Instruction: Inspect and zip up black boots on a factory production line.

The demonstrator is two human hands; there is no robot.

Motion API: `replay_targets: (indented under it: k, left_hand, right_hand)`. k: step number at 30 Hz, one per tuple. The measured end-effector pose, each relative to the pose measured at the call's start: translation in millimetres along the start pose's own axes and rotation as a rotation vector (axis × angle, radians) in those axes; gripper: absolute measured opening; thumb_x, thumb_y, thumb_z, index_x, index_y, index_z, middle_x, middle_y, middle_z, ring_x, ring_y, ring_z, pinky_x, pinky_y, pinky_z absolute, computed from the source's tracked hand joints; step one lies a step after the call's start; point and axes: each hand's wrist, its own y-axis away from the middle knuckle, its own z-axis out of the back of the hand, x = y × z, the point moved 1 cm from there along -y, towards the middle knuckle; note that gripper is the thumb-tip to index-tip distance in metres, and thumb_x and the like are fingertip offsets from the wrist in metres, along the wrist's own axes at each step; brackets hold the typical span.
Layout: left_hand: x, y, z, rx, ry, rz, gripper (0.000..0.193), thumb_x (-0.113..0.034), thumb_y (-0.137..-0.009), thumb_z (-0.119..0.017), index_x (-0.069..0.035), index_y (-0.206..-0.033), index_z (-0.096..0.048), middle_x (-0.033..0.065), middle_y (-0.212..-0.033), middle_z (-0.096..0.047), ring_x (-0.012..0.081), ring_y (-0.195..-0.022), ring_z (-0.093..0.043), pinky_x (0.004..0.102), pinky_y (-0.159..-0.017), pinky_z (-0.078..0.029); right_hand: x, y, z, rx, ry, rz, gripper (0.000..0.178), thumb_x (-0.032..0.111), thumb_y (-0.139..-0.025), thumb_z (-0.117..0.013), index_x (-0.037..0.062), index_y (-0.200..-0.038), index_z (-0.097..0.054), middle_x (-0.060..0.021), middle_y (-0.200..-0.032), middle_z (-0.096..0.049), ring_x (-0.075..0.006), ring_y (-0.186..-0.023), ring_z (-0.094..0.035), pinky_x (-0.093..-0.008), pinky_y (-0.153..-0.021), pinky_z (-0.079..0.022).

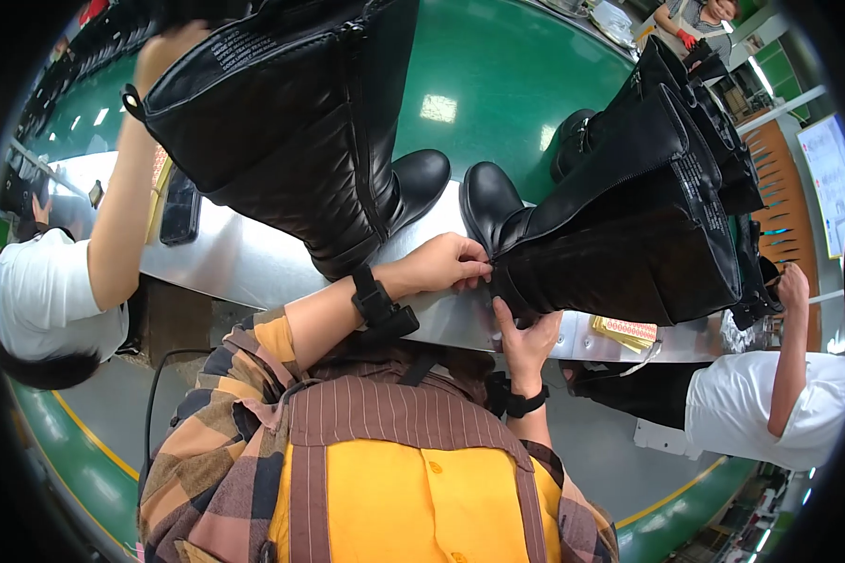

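Note:
A tall black boot (620,253) lies tilted over the metal table edge in front of me, its toe pointing away and its shaft reaching right. At its ankle, my left hand (446,263) pinches the lower end of the side zipper (535,242); the pull itself is hidden by the fingertips. From the near side my right hand (528,347) grips the same boot's ankle, thumb up and fingers partly beneath the shaft. To the left stands a second tall black boot (291,141) with a quilted shaft, leaning left and touched by neither hand.
More black boots (582,141) stand behind on the green surface (479,56). A phone (180,211) lies on the metal table (225,249) at left; patterned yellow cards (626,330) lie at right. Co-workers in white sit at left (56,291) and right (760,403); another person is at the far right.

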Motion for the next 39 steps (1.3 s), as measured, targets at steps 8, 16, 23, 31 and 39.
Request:
replay_targets:
  k: [8,16,23,31,39]
  left_hand:
    - [3,8,0,-0.052,-0.079,-0.057,0.019,-0.016,-0.096,-0.060,0.000,-0.089,-0.067,0.0009,-0.070,-0.061,0.0069,-0.062,-0.055,0.0235,-0.059,-0.046]
    - [4,7,-3,-0.082,-0.104,-0.088,0.018,-0.016,-0.096,-0.059,0.000,-0.093,-0.067,0.0010,-0.072,-0.062,0.0072,-0.065,-0.057,0.0232,-0.061,-0.048]
    - [7,6,-6,-0.159,-0.081,-0.130,0.017,-0.014,-0.095,-0.058,0.000,-0.091,-0.067,0.0008,-0.068,-0.062,0.0075,-0.060,-0.056,0.0231,-0.056,-0.046]
    - [8,9,-5,-0.129,-0.092,-0.112,0.017,-0.015,-0.095,-0.059,-0.001,-0.088,-0.067,0.0001,-0.068,-0.060,0.0069,-0.060,-0.054,0.0237,-0.057,-0.044]
    - [8,9,-5,-0.114,-0.123,-0.155,0.018,-0.016,-0.095,-0.060,0.000,-0.087,-0.067,0.0006,-0.068,-0.061,0.0067,-0.061,-0.055,0.0229,-0.058,-0.046]
  right_hand:
    - [-1,6,-3,0.005,0.062,0.050,0.057,0.026,-0.070,-0.087,-0.0050,-0.108,-0.058,-0.0176,-0.099,-0.065,-0.0307,-0.091,-0.064,-0.0380,-0.081,-0.050]
    - [1,1,-2,-0.038,0.213,0.127,0.056,0.033,-0.066,-0.085,-0.0023,-0.101,-0.058,-0.0197,-0.090,-0.062,-0.0395,-0.082,-0.058,-0.0452,-0.074,-0.046]
    - [4,-4,-2,-0.060,0.173,0.138,0.055,0.032,-0.065,-0.086,-0.0019,-0.099,-0.059,-0.0182,-0.087,-0.062,-0.0374,-0.080,-0.059,-0.0436,-0.072,-0.046]
    - [1,7,1,0.041,0.065,0.032,0.057,0.025,-0.070,-0.085,-0.0036,-0.111,-0.056,-0.0174,-0.102,-0.063,-0.0297,-0.093,-0.062,-0.0375,-0.083,-0.049]
    - [7,5,-11,-0.004,-0.299,-0.040,0.065,0.021,-0.073,-0.085,-0.0058,-0.119,-0.048,-0.0158,-0.110,-0.061,-0.0257,-0.101,-0.060,-0.0355,-0.089,-0.048]
